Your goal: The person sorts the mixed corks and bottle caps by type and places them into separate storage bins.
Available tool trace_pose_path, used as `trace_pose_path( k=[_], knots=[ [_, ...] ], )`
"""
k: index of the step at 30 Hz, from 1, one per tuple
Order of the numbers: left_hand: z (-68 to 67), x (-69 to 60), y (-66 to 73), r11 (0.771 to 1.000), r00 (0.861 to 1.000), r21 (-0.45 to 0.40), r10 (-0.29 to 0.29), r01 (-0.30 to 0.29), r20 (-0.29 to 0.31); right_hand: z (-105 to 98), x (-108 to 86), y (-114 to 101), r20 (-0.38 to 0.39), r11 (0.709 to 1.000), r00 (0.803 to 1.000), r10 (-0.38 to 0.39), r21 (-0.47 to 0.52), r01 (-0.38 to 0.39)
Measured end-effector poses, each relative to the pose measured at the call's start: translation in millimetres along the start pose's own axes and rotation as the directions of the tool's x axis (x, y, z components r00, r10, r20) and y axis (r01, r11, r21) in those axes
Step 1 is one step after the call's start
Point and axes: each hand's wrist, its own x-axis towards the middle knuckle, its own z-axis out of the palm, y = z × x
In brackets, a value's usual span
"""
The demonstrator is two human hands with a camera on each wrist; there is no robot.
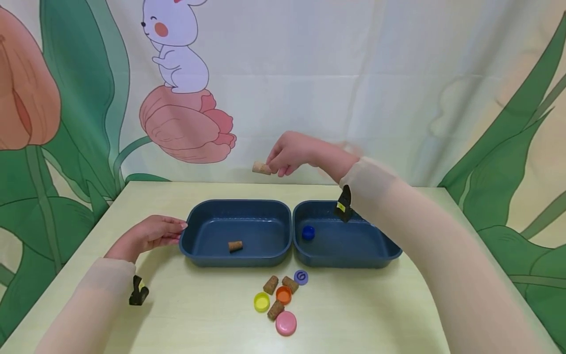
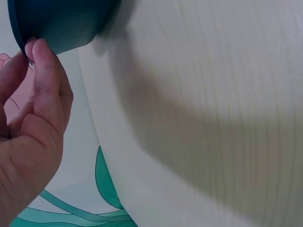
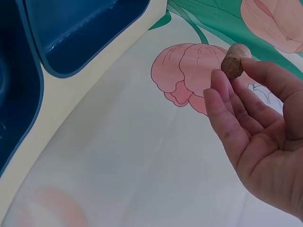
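Note:
Between thumb and fingertips the right hand [image 1: 294, 153] [image 3: 260, 113] pinches a cork [image 1: 261, 168] [image 3: 235, 61], raised above the back edge of the left blue tray [image 1: 239, 262]. That tray holds another cork [image 1: 235, 246], lying on its side near the front wall. At the tray's left end, the left hand [image 1: 155, 232] [image 2: 40, 104] grips the rim with thumb and fingers. A dark blue round piece [image 1: 308, 232] lies at the left inside the right blue tray [image 1: 345, 261], which the right sleeve partly covers.
In front of the trays lie several corks [image 1: 276, 310], a purple disc [image 1: 301, 277], an orange cap [image 1: 283, 295], a yellow cap [image 1: 262, 302] and a pink cap [image 1: 286, 323]. A printed curtain [image 1: 309, 59] hangs behind the table [image 1: 199, 314].

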Motion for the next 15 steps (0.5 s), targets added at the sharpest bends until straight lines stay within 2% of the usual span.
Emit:
trace_pose_path(
  k=[7, 15],
  knots=[
    [0.1, -1.1, 0.0, 1.000, 1.000, -0.008, 0.015, -0.015, 0.011, 14.8, 19.3, -2.5, 0.015, 1.000, 1.000, -0.006, 0.003, 0.006],
    [0.6, -0.7, 1.0, 1.000, 1.000, -0.005, 0.010, -0.010, 0.008, 32.1, 43.5, -2.5, 0.068, 0.995, 0.996, -0.052, -0.087, 0.058]
  ],
)
